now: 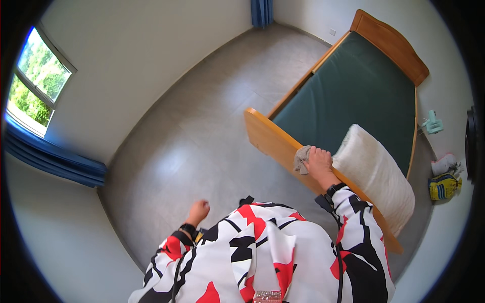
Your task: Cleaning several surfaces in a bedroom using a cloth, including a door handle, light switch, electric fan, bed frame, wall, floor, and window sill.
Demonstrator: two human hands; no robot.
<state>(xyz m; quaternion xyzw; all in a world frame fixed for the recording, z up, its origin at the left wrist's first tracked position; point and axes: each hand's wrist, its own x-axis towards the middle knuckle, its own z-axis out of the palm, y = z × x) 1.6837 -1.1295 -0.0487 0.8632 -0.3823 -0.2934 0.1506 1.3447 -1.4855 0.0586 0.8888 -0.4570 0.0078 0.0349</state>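
Note:
My right hand grips a bunched grey-brown cloth against the top edge of a wooden bed end board. Just beyond that board, a rolled or folded white fleecy quilt lies on the bed's dark green mattress. Low on the left, my left hand hangs over the floor beside my body, its fingers curled and nothing visible in them.
A taller wooden headboard stands at the bed's far end. By the right wall are a mint-green clip fan and a yellow-blue bag. Blue curtains hang below a window on the left. Grey tiled floor runs beside the bed.

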